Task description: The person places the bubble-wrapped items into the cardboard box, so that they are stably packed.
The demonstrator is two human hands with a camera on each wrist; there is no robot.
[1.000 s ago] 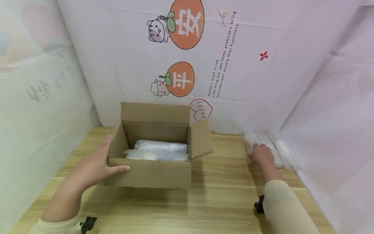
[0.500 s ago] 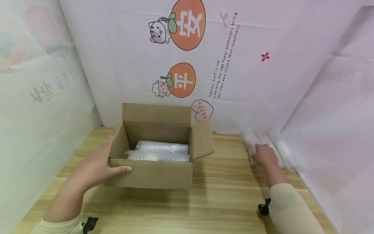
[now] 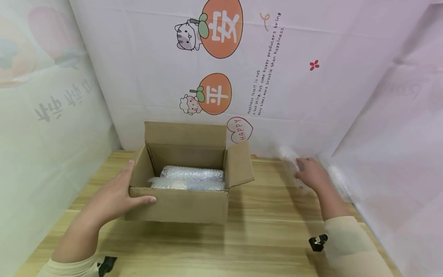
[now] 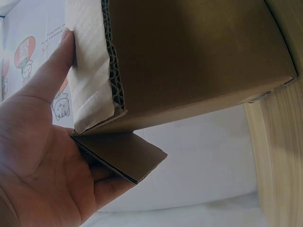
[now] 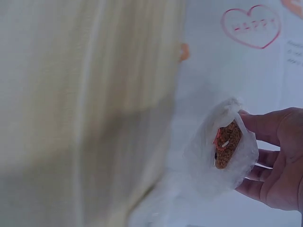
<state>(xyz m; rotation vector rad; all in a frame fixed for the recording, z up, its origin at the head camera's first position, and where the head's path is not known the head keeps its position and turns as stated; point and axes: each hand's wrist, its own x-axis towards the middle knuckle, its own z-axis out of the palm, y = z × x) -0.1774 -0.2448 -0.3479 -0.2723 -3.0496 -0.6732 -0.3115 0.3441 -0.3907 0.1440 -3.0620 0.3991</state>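
Note:
An open cardboard box (image 3: 178,206) stands on the table, its flaps folded out. At its left front corner my left hand (image 3: 107,200) grips it, the thumb along the front face; in the left wrist view the fingers lie behind a side flap (image 4: 125,153). Two bubble-wrapped packs (image 3: 193,174) lie inside the box. Off to the right, my right hand (image 3: 312,175) holds a bubble-wrapped bundle (image 3: 289,158) between thumb and fingers. The right wrist view looks at its end, where something brown and rough with a bit of red (image 5: 228,145) shows inside the wrap.
Another bubble-wrapped bundle (image 3: 340,180) lies at the right, against the side sheet. White printed sheets (image 3: 297,96) stand as walls behind and at both sides of the wooden table (image 3: 263,231).
My right hand has taken hold of a bubble-wrapped bundle and shifted it slightly left and away from the bundle beside it. My left hand and the box stay put.

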